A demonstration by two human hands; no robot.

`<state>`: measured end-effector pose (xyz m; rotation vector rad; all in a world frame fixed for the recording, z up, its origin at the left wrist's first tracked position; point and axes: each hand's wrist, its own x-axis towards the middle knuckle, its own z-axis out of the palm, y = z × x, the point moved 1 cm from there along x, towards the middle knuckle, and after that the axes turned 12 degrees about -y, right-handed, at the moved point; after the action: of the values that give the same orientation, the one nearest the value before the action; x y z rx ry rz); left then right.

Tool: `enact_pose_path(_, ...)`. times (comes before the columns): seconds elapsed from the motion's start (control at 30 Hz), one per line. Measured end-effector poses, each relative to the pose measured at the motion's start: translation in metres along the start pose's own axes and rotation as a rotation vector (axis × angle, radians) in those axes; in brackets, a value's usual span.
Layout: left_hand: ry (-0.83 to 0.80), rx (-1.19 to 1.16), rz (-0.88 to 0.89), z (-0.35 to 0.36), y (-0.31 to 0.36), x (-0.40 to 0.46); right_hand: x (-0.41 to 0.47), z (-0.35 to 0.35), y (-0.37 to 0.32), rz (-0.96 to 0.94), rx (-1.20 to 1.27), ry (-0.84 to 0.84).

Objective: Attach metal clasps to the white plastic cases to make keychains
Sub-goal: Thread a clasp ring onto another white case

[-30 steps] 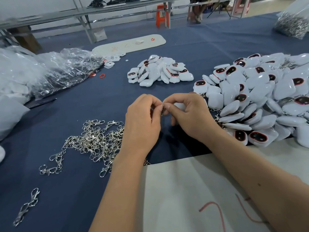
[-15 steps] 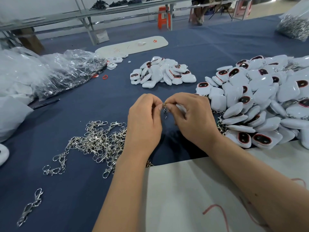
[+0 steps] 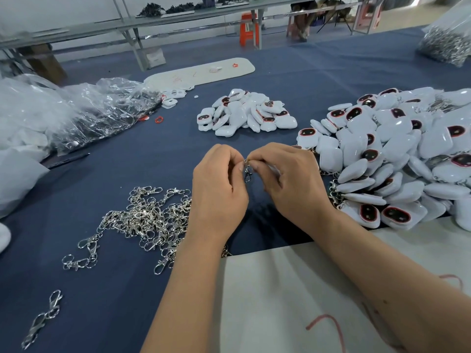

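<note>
tabletop (image 3: pixel 158 154): blue cloth, workshop room, metal racks behind
left hand (image 3: pixel 219 189): grip pinching the clasp (image 3: pixel 247 170) at its top, fingers curled in
right hand (image 3: pixel 288 182): grip pinching the same clasp from the other side; fingertips of both hands meet above the cloth
clasp: small silver swivel hook, dangles between the two grips, just off the tabletop
case in hand: a white sliver shows under the right fingers, can't tell if it's a case or whether it's joined yet
step: likely threading the clasp ring onto a case loop, mid-attach
next move: judged, needs ring pried open and fed through the loop, fine two-finger work, then drop onto the done pile
clasps (image 3: pixel 147 217): loose tangled heap, left of left wrist, shiny, a few strays nearer the edge
small pile (image 3: pixel 244 113): white cases, red-rimmed dark windows, beyond the hands, no clasps seen
big pile (image 3: pixel 397 159): same cases, right of right hand, clasps peeking out at its near edge, probably finished
bags (image 3: pixel 76 115): clear plastic, far left
sheet (image 3: pixel 280 296): white, under forearms
</note>
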<state>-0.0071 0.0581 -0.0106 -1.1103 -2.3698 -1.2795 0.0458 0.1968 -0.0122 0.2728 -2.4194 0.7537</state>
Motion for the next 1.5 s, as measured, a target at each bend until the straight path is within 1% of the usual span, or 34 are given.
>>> enact_pose_path(0.17, -0.027, -0.044, -0.021, 0.0, 0.001, 0.0, -0.001, 0.001, 0.001, 0.041, 0.027, 0.024)
enact_pose_path(0.3, -0.038, -0.062, -0.054, 0.002, -0.001, 0.001, 0.0, 0.003, -0.001, 0.169, 0.099, 0.062)
enact_pose_path(0.43, -0.113, -0.02, -0.084, 0.006, -0.004, 0.0, 0.001, 0.009, 0.003, 0.278, 0.093, -0.073)
enact_pose_path(0.47, -0.129, -0.021, -0.101, 0.007, -0.005, -0.001, 0.001, 0.008, 0.004, 0.297, 0.105, -0.082)
enact_pose_path(0.53, -0.137, -0.021, -0.119, 0.008, -0.007, -0.001, 0.002, 0.006, 0.006, 0.365, 0.193, -0.067)
enact_pose_path(0.67, -0.182, -0.069, -0.108, 0.008, -0.005, 0.0, 0.002, 0.007, 0.014, 0.473, 0.515, -0.015)
enact_pose_path(0.7, -0.201, -0.091, -0.104, 0.008, -0.004, -0.001, 0.002, 0.008, 0.017, 0.499, 0.526, -0.012)
enact_pose_path(0.8, -0.242, -0.15, -0.104, 0.009, -0.001, -0.002, 0.001, 0.008, 0.023, 0.56, 0.417, -0.045)
enact_pose_path(0.87, -0.248, -0.172, -0.109, 0.009, -0.001, -0.001, 0.001, 0.007, 0.026, 0.557, 0.437, -0.047)
enact_pose_path(0.93, -0.244, -0.176, -0.114, 0.009, -0.001, -0.002, 0.001, 0.008, 0.027, 0.539, 0.542, -0.028)
enact_pose_path(1.03, -0.236, -0.174, -0.114, 0.009, -0.001, -0.003, 0.002, 0.01, 0.027, 0.549, 0.667, 0.051)
enact_pose_path(1.1, -0.232, -0.169, -0.114, 0.009, -0.001, -0.003, 0.003, 0.01, 0.028, 0.56, 0.65, 0.088)
enact_pose_path(1.23, -0.24, -0.139, -0.099, 0.009, -0.002, -0.002, 0.001, 0.011, 0.034, 0.549, 0.534, 0.093)
enact_pose_path(1.37, -0.253, -0.092, -0.062, 0.009, -0.002, -0.002, 0.002, 0.011, 0.035, 0.571, 0.606, 0.08)
enact_pose_path(1.5, -0.248, -0.055, -0.043, 0.009, -0.002, -0.002, 0.002, 0.012, 0.032, 0.546, 0.571, 0.043)
